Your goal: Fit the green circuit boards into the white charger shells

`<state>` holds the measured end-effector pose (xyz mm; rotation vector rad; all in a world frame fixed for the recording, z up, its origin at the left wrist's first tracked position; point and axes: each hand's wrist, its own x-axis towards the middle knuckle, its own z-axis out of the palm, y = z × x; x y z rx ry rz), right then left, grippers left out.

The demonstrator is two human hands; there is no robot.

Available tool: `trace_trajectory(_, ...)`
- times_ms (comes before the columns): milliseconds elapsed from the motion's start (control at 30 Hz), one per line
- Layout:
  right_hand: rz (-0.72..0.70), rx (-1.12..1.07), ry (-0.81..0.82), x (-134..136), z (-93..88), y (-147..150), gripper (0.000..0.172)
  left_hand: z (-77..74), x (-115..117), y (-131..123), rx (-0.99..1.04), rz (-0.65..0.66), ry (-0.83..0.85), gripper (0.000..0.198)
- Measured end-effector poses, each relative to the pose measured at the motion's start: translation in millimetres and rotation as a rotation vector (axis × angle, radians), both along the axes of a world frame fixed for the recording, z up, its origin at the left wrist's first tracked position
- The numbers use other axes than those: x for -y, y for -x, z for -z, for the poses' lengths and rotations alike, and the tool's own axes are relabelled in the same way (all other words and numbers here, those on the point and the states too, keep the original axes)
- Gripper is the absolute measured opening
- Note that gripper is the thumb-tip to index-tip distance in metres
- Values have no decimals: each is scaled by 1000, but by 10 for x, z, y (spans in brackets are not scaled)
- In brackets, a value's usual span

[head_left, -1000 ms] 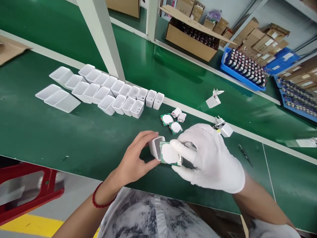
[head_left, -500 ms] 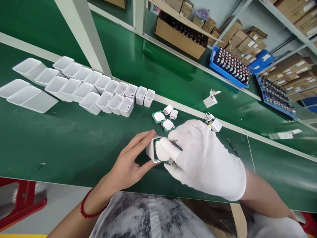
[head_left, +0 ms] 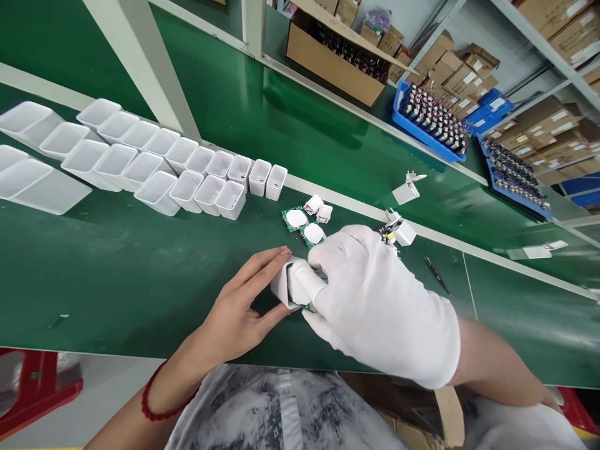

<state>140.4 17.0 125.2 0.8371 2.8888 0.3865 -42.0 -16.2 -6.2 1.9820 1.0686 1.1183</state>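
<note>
A: Here at the near edge of the green workbench (head_left: 140, 265), the bare left hand (head_left: 234, 309) has a white case (head_left: 280, 286) between fingers and thumb, spread only as wide as the case, its mouth turned right!

B: And the gloved right hand (head_left: 375, 306) is pinched on a disc-topped circuit board (head_left: 295, 295), one finger across the white disc. (How the other fingers sit, I can't tell; the glove hides them.)

A: Where's the board, exactly?

B: Right in the mouth of that case, partly inside. I'd call this step the fitting of board into case.

A: What does the next move call for?

B: My judgement: a steady left hold, the board square to the opening, and gentle pressure, with no wire caught on the rim.

A: Now the surface! To the left, slanting rows of open white cases (head_left: 157, 192); just beyond the hands, two loose boards (head_left: 313, 234) beside small white blocks (head_left: 323, 214).

B: Farther right, a plug unit (head_left: 404, 233), and a slim dark tool (head_left: 437, 275) lying nearer us.

A: And the room?

B: On the far side, an open carton (head_left: 328, 67) left of a packed blue tray (head_left: 424, 144), with metal shelving (head_left: 522, 34) behind; near left, a red frame (head_left: 34, 378) below bench height.
</note>
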Motion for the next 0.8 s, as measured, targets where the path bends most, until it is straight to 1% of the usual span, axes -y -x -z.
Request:
trace_trajectory(133,-6,4,5,2,-1,34,13,13,-2,6,-22,-5,11,65)
trace_trajectory(267,12,-8,-1,-19,5,28,10,33,-9,22,5,23,33,66)
trace_trajectory(433,15,-1,10,6,-2,14,13,46,-10,32,27,55,78,65)
trace_trajectory(600,20,-9,1,39,31,8,18,52,1,45,43,68,175,62)
trace_trajectory(700,33,-22,-13,36,58,-2,16,59,3,48,68,79,212,63)
trace_trajectory(800,48,-20,-9,31,68,-6,13,72,0,41,85,82,204,64)
